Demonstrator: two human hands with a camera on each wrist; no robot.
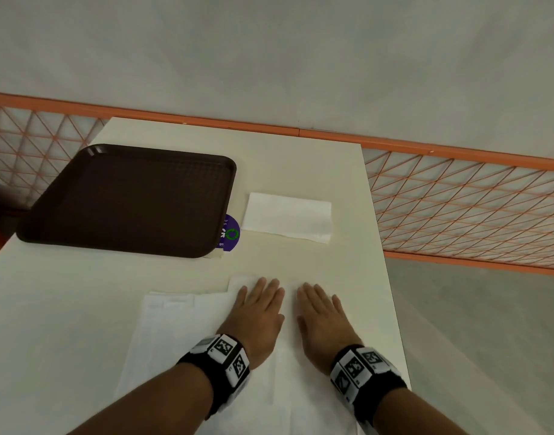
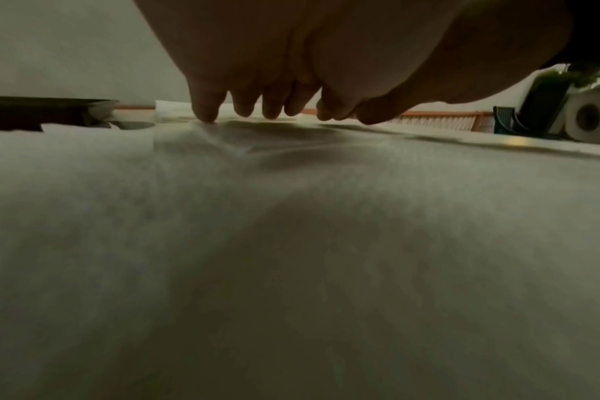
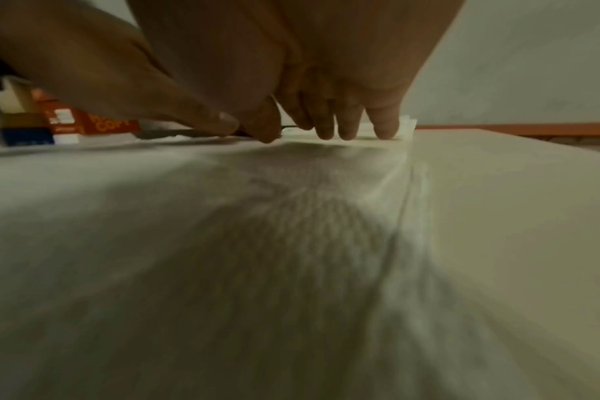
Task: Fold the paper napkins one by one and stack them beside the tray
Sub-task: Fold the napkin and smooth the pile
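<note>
The tray (image 1: pixel 125 199) looks like dark brown plastic with a fine textured bed. The napkins (image 1: pixel 175 328) are soft matt white paper, faintly embossed. The table (image 1: pixel 301 158) is smooth, matt cream, perhaps laminate.

table (image 1: pixel 301 161) – tray (image 1: pixel 128 199), napkins (image 1: pixel 286 218)

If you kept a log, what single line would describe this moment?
left hand: flat on unfolded napkin | right hand: flat on it too | folded napkin: right of tray | fold: not begun
</note>
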